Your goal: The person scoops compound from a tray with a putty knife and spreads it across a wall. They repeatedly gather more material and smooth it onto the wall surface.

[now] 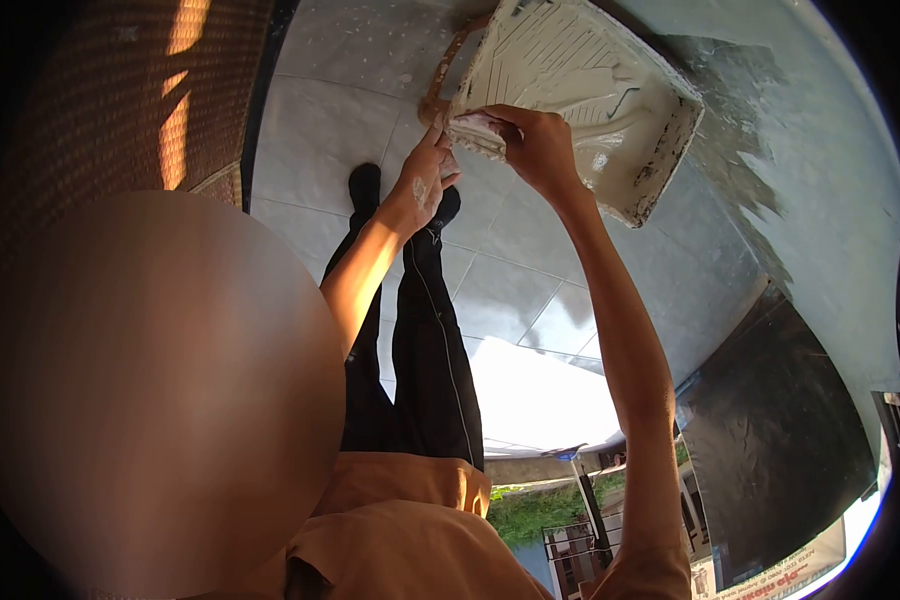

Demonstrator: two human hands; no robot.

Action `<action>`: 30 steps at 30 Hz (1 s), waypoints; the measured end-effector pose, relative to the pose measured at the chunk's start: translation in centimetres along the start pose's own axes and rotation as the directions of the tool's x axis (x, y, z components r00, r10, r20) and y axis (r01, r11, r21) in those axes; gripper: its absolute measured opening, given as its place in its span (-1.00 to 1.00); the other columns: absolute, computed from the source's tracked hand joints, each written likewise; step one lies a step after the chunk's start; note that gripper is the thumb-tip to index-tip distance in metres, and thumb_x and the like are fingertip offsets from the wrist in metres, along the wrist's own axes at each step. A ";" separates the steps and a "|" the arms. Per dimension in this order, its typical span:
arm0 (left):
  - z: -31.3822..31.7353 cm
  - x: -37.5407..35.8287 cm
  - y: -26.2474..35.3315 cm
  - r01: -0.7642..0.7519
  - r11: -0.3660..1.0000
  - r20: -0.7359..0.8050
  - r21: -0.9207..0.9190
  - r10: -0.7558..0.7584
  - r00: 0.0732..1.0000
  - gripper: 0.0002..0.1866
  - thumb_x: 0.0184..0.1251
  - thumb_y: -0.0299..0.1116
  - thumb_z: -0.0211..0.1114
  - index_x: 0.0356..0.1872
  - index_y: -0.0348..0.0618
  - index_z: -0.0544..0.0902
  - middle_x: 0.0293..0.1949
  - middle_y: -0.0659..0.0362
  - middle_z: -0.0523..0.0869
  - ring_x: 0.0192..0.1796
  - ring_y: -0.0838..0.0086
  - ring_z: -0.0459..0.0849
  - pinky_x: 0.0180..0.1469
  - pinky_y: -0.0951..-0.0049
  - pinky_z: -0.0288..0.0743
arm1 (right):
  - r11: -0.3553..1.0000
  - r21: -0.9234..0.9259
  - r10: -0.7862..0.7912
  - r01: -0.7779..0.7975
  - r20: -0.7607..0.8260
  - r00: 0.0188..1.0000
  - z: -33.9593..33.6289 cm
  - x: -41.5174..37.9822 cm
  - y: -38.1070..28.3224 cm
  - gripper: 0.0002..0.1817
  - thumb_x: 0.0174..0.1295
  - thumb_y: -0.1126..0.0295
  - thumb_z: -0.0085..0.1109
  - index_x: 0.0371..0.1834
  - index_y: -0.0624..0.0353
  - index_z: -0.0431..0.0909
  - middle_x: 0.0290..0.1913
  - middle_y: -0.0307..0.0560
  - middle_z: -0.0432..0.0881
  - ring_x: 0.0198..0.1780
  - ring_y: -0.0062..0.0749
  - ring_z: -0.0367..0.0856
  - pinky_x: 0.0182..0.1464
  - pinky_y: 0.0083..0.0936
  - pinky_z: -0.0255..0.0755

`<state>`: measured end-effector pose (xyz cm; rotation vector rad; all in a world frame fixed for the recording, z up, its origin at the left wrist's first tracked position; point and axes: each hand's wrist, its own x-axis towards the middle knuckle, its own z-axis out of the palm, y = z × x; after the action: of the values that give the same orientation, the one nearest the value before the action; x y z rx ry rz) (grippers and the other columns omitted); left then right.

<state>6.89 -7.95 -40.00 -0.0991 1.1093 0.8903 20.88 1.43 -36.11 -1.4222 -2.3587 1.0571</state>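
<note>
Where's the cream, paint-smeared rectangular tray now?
In the head view, the tray is at the top, right of centre, partly behind the right hand and left of the grey wall.

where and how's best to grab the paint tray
Probably by opposite sides of the paint tray's rim, coming from outside and below: its raised walls offer edges to hold, while wet-looking pale paint coats the inside and could run if tilted.
</note>
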 end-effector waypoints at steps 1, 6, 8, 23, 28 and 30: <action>-0.2 0.1 -0.3 -0.004 1.000 -0.002 0.000 0.004 1.000 -0.24 0.35 -0.44 -0.07 0.59 0.23 -0.01 0.55 0.35 0.15 0.57 0.52 0.01 0.49 0.10 -0.08 | 1.000 0.019 0.018 -0.019 0.047 0.999 -0.3 0.6 0.2 -0.63 0.07 0.63 0.19 -0.08 0.00 0.75 -0.27 -0.06 0.76 -0.26 -0.14 0.74 -0.18 -0.30 0.58; 0.3 -0.3 0.1 -0.033 0.999 -0.011 -0.011 0.032 0.999 -0.23 0.35 -0.40 -0.06 0.60 0.17 -0.04 0.56 0.34 0.12 0.57 0.43 0.01 0.49 0.10 -0.10 | 0.989 0.117 0.049 -0.085 0.286 0.957 -0.8 4.5 4.4 -0.72 0.25 0.52 0.21 0.02 0.18 0.67 -0.25 -0.04 0.76 -0.27 -0.42 0.69 -0.13 -0.49 0.52; 0.6 -0.5 0.9 0.015 0.999 -0.034 0.042 -0.013 0.999 -0.19 0.32 -0.40 -0.04 0.61 0.12 -0.08 0.57 0.31 0.09 0.58 0.40 -0.01 0.50 0.12 -0.12 | 0.983 0.139 0.072 -0.124 0.331 0.941 -1.2 5.0 5.5 -0.71 0.31 0.46 0.22 0.09 0.21 0.64 -0.24 -0.16 0.73 -0.29 -0.55 0.58 -0.16 -0.55 0.49; 7.9 -11.3 18.2 -0.640 0.548 0.219 0.538 0.642 0.735 -0.36 0.40 -0.50 0.01 0.52 -0.13 0.17 0.56 0.02 0.14 0.61 0.23 0.01 0.54 0.34 -0.05 | -0.056 0.987 0.218 0.148 -0.133 0.967 -16.9 -2.7 -8.0 -0.61 0.45 0.47 0.06 0.32 0.06 0.39 -0.01 -0.21 0.65 -0.05 -0.45 0.68 0.02 -0.24 0.62; 14.1 -17.9 25.6 -0.864 0.233 0.463 0.447 0.766 0.446 -0.39 0.40 -0.54 0.00 0.49 -0.16 0.22 0.53 0.01 0.22 0.59 0.19 0.09 0.48 0.32 0.13 | -0.129 0.889 0.195 0.439 -0.412 0.890 -25.1 -3.3 -16.7 -0.46 0.49 0.52 -0.07 0.49 -0.05 0.13 0.20 -0.12 0.52 0.12 -0.34 0.60 0.21 -0.10 0.55; 17.4 -21.3 28.8 -0.909 0.058 0.556 0.412 0.775 0.302 -0.42 0.40 -0.53 0.01 0.47 -0.15 0.28 0.49 0.00 0.30 0.56 0.18 0.17 0.44 0.22 0.21 | -0.137 0.830 0.196 0.541 -0.512 0.836 -28.7 -3.5 -20.5 -0.44 0.49 0.52 -0.08 0.51 -0.05 0.07 0.24 -0.09 0.47 0.17 -0.32 0.57 0.25 -0.08 0.53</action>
<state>-2.64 7.38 -4.48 1.4750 1.2068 1.4269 22.60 6.36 -1.04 -0.4450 -0.5964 1.5225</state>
